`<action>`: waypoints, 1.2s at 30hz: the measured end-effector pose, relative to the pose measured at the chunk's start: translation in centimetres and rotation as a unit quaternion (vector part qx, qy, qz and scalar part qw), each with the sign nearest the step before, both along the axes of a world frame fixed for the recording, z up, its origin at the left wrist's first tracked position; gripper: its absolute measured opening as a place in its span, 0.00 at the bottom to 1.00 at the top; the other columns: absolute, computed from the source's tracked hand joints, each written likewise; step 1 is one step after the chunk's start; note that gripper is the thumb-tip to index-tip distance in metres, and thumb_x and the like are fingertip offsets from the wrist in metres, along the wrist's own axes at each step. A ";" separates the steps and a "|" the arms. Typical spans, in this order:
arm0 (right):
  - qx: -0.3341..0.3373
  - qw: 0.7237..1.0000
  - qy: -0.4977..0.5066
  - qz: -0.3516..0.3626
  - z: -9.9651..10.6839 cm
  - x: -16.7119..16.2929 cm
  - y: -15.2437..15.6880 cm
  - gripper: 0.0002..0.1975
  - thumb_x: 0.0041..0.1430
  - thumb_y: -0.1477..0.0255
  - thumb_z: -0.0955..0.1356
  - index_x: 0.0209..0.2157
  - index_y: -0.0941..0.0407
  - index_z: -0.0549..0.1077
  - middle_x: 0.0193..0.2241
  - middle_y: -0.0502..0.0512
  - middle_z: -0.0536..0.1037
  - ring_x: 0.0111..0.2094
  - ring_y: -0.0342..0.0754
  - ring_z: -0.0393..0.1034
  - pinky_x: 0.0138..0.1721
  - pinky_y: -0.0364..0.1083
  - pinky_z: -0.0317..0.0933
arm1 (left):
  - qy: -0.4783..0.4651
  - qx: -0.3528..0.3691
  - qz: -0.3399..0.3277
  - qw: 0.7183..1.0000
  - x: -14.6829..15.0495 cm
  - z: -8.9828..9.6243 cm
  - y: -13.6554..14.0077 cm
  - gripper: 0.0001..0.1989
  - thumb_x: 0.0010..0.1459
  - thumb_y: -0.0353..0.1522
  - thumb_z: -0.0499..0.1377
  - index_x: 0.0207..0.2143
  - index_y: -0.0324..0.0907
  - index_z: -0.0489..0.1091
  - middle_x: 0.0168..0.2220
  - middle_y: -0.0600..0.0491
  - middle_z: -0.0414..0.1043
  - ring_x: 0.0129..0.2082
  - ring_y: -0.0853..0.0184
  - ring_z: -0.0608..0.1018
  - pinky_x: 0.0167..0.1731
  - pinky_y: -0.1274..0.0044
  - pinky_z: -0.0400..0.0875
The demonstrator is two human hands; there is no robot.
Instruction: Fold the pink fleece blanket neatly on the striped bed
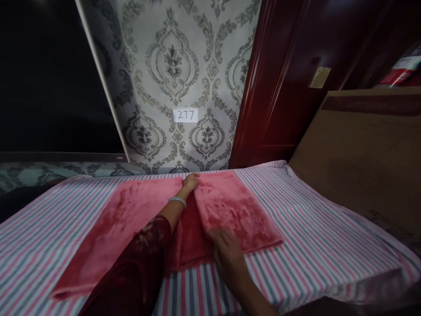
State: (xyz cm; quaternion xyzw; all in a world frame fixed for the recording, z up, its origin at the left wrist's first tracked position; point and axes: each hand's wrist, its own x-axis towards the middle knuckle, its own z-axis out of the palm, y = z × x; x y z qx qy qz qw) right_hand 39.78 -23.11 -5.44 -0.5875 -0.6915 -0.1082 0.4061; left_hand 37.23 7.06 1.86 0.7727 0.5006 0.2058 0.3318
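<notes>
A red plush towel (141, 206) lies on the striped cloth, its left and right sides folded inward so that a darker strip shows between the two flaps. My left hand (191, 181) reaches to the far end of the right flap, fingers closed on its inner edge. Lower down, my right hand (226, 250) is at the near corner of that same flap, fingers bent around the edge and a little blurred. The right flap lies mostly flat, with smudged darker patches in its pile. My left forearm crosses over part of the left flap.
The pink, grey and white striped cloth (296, 215) covers the table. Behind it are a patterned wall with a paper label (185, 115) reading 277, a dark screen (59, 79) at left and a dark red door frame (256, 87). A large cardboard box (368, 153) stands at right.
</notes>
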 end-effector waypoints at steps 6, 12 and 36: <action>-0.094 0.995 0.012 0.018 1.9 -0.7 -0.9 0.22 0.62 0.75 0.66 0.58 0.55 0.69 0.49 0.60 0.77 0.48 0.54 0.72 0.51 0.53 0.68 | 0.102 0.081 -0.009 0.991 -1.1 1.8 -1.1 0.20 0.61 0.34 0.60 0.55 0.38 0.72 0.56 0.41 0.72 0.53 0.56 0.77 0.52 0.68 0.71; -0.157 0.979 -0.007 -0.127 5.8 4.8 0.7 0.25 0.68 0.63 0.63 0.65 0.52 0.65 0.62 0.62 0.69 0.64 0.60 0.59 0.63 0.62 0.54 | 0.158 0.190 -0.100 0.964 0.2 2.0 -5.7 0.31 0.61 0.43 0.58 0.65 0.44 0.63 0.69 0.42 0.57 0.70 0.52 0.56 0.67 0.65 0.50; -0.308 0.909 -0.045 -0.276 3.6 12.7 7.7 0.33 0.69 0.53 0.60 0.70 0.48 0.54 0.73 0.57 0.44 0.72 0.63 0.34 0.65 0.68 0.40 | 0.268 0.226 -0.188 0.917 8.4 0.1 -5.4 0.34 0.65 0.51 0.46 0.70 0.52 0.52 0.73 0.49 0.46 0.71 0.42 0.48 0.65 0.44 0.43</action>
